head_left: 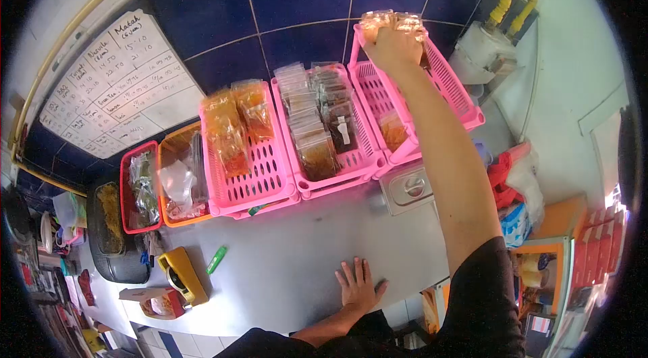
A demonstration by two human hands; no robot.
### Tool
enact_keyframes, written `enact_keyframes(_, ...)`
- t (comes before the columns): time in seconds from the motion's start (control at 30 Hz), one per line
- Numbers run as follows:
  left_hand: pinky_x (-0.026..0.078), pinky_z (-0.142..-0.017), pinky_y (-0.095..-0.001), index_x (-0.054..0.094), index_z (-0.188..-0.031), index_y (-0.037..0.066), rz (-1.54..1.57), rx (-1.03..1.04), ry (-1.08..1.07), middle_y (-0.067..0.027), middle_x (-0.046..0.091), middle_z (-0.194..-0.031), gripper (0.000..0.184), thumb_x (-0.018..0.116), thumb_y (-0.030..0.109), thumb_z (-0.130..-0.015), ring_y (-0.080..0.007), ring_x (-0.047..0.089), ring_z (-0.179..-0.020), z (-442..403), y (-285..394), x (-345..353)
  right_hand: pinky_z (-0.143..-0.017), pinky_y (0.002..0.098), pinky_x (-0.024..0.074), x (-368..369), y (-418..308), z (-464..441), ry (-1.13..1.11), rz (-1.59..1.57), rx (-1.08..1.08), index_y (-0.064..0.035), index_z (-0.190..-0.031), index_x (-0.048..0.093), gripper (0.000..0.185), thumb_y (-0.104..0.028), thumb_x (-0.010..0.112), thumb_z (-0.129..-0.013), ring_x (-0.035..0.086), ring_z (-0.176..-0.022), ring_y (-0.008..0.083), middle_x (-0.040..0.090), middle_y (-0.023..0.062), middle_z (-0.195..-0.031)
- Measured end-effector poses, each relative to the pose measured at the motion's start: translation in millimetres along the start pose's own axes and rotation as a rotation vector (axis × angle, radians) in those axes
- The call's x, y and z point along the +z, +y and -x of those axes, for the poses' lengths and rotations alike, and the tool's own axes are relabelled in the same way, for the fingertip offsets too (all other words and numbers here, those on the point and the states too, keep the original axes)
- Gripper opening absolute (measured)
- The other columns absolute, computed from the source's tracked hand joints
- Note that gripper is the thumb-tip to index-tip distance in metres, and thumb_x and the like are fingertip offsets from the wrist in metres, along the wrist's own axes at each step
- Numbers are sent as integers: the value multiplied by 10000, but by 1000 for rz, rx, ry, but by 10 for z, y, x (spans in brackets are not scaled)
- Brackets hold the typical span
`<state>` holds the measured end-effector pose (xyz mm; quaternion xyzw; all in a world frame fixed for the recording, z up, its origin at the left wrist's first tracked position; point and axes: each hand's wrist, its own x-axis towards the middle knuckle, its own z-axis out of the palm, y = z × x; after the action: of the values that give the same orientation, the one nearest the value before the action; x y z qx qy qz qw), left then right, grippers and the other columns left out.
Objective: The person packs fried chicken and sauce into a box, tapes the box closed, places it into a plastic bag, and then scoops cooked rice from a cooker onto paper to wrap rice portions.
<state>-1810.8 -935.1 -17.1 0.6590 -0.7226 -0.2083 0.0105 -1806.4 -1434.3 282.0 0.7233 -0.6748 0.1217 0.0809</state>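
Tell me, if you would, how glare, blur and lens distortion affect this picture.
In the head view, strong wide-lens distortion, with bowed outlines and dark corners; in the head view, bright sheen on the counter, strongest towards the lower left, and glints on the packets by the right hand; in the head view, small writing on the sheet too soft to read fully.

One right hand (pixel 397 48), upper middle; one left hand (pixel 358 292), lower middle; at least three pink baskets (pixel 262 172), centre; one red basket (pixel 143 228) and one orange basket (pixel 177 144), left; one whiteboard (pixel 121 88), upper left.
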Motion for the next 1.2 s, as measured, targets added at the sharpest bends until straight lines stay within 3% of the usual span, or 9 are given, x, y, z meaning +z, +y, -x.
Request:
enact_keyframes(0.23, 163, -1068, -804, 398, -1484, -56, 44, -9, 138, -311, 275, -1570, 945, 452, 702, -921, -640, 175, -1412, 1, 10, 14, -852, 433, 565, -65, 551, -185, -77, -311, -98, -1, -1036, 718, 489, -472, 656, -923, 719, -983, 314, 730, 211, -1035)
enact_keyframes(0.4, 141, -1098, -775, 317, -1538, -29, -26, 8, 78, -289, 232, -1604, 946, 409, 698, -940, -625, 137, -1436, 38, 37, -42, -756, 335, 586, -719, 965, 467, -37, -1537, 36, -46, -1065, 573, 252, -295, 532, -1059, 672, -765, 161, 634, 62, -895)
enact_keyframes(0.5, 97, -1108, -774, 312, -1539, -29, -30, 12, 93, -295, 230, -1603, 953, 420, 699, -935, -623, 119, -1442, 38, 77, -30, -787, 333, 586, -1040, 1262, 1085, -110, -1778, -80, -91, -1099, 525, 245, -332, 497, -1072, 670, -806, 159, 598, 33, -920)
enact_keyframes(0.7, 6, -1153, -716, 295, -1525, -50, 18, 108, 187, -332, 259, -1570, 900, 408, 645, -965, -575, 111, -1468, 39, 33, 183, -762, 305, 533, -987, 1688, 3068, -158, -1506, 160, -123, -1119, 588, 240, -346, 516, -1066, 600, -823, 110, 585, -29, -896)
enact_keyframes(0.73, 82, -1163, -696, 304, -1521, -30, 198, 85, 98, -310, 319, -1546, 862, 405, 635, -981, -521, 207, -1458, -46, -92, 217, -775, 299, 532, -742, 1850, 3432, -198, -1432, -55, -110, -1112, 579, 252, -351, 522, -1064, 598, -836, 98, 585, -37, -906)
enact_keyframes(0.77, 158, -1173, -675, 314, -1516, -10, 361, 44, -3, -289, 378, -1521, 824, 402, 624, -997, -466, 302, -1448, -109, -245, 187, -764, 300, 534, -665, 1882, 3868, -295, -1597, 82, -107, -1111, 572, 252, -350, 523, -1064, 601, -819, 98, 586, -34, -906)
enact_keyframes(0.83, 346, -1124, -608, 397, -1444, 28, 1762, -71, -583, -214, 519, -1416, 750, 403, 637, -1007, -368, 488, -1345, -201, -501, -170, -750, 298, 538, -452, 1831, 4654, -358, -1806, 353, -104, -1118, 554, 258, -354, 521, -1065, 611, -795, 101, 590, -21, -910)
enact_keyframes(1.0, 518, -898, -419, 506, -1299, 66, 1796, -311, -676, -156, 626, -1164, 632, 429, 624, -1011, -294, 647, -953, 340, 444, -1229, -748, 298, 543, -70, 1457, 5842, 21, -2124, 836, -76, -1155, 515, 294, -357, 513, -1067, 629, -814, 131, 601, 20, -898)
enact_keyframes(1.2, 491, -647, -303, 598, -1147, 46, 1323, -249, -159, -59, 645, -912, 501, 444, 513, -1052, -179, 592, -688, 157, 854, -1084, -770, 338, 544, 191, 1715, 6257, -259, -1607, 507, -54, -1162, 516, 341, -381, 494, -1069, 633, -875, 161, 610, 52, -973)
